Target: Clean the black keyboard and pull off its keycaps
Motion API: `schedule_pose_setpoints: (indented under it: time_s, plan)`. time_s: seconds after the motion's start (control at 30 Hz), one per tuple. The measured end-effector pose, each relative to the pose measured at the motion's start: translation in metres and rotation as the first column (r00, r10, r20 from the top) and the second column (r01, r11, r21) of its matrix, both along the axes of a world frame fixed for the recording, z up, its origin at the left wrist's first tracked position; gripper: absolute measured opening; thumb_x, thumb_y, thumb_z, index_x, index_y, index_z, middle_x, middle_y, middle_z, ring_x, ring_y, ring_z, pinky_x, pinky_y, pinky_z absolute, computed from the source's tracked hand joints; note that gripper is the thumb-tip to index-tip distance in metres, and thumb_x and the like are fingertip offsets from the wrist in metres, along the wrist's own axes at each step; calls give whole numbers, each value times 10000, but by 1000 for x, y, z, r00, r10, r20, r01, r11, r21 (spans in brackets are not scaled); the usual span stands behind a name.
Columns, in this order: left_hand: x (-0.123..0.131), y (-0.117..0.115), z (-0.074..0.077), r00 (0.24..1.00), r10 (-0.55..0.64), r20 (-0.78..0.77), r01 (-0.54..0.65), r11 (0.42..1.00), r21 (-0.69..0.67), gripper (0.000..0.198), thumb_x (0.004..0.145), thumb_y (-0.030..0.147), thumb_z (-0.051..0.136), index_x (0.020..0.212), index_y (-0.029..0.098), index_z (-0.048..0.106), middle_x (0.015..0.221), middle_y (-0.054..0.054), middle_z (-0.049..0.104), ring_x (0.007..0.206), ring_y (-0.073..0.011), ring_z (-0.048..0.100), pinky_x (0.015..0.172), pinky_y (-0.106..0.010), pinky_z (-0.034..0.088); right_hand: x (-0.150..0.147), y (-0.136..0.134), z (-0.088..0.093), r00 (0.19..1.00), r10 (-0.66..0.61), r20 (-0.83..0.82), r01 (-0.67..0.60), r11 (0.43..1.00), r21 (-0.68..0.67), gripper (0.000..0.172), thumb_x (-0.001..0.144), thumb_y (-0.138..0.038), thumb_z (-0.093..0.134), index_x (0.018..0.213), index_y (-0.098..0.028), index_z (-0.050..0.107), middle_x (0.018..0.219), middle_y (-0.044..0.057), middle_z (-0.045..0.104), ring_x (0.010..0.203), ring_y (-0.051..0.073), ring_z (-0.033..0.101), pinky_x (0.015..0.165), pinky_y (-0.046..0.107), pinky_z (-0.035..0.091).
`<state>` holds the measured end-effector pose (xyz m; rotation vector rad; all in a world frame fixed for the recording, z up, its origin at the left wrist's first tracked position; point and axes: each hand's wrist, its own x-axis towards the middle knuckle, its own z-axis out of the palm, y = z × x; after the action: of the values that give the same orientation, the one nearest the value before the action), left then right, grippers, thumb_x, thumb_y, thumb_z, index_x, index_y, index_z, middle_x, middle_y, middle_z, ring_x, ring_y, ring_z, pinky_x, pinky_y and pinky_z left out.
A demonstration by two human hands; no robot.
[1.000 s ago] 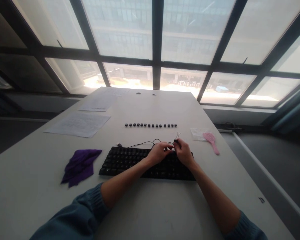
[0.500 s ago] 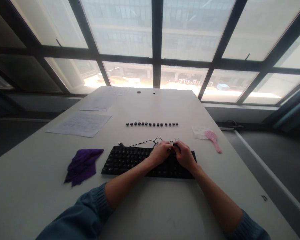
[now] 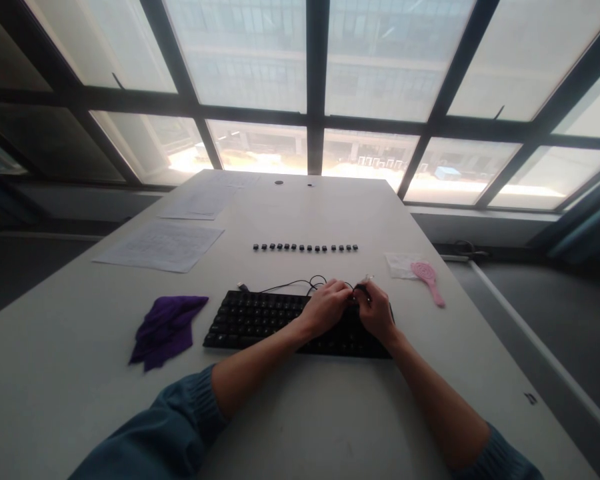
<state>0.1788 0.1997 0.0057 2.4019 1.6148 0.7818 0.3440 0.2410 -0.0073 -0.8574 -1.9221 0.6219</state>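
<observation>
White table point(image 3: 300, 420), keyboard point(image 3: 255, 321) under left hand point(image 3: 330, 305), right hand point(image 3: 379, 311); small tool point(image 3: 362, 289) between

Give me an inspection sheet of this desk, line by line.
Surface: white table.
Job's things: black keyboard under both hands; small dark piece at its far right edge; row of keycaps beyond.
Clutter: purple cloth left; papers far left; pink brush and clear bag right.
Hands: left hand and right hand both pinch the small dark piece.
Cables: black cable looped behind the keyboard, plug end on the table.
Surroundings: large windows, dark frames.
</observation>
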Motion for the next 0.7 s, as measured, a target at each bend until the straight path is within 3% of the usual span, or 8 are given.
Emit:
schedule_pose_setpoints:
  time_s: [0.3,0.43,0.7]
  plan:
    - [3,-8,11,996,28,88,-30,999,26,150,916,238,606,1064,238,629,1053,-56,651,1055,-233,579,933,-360,497,2,-2,6,996,-45,-77,41,998,-51,136,941,-263,486,825,-222,544,702,7,584,650,182,538,660,307,424]
    - [1,-8,11,993,-33,114,32,999,5,150,944,243,574,1088,235,619,1086,-61,647,1086,-233,572,961,-361,484,2,-1,5,995,-45,-87,39,997,-70,147,947,-270,473,820,-219,525,694,-1,565,634,170,518,645,297,411]
    - [-5,-3,5,936,-70,346,69,998,16,279,916,138,611,1176,231,574,1023,-25,665,1028,-189,592,957,-340,476,-1,1,6,990,-74,-116,65,995,-77,148,933,-274,471,798,-218,494,666,-17,555,609,151,509,626,277,410]
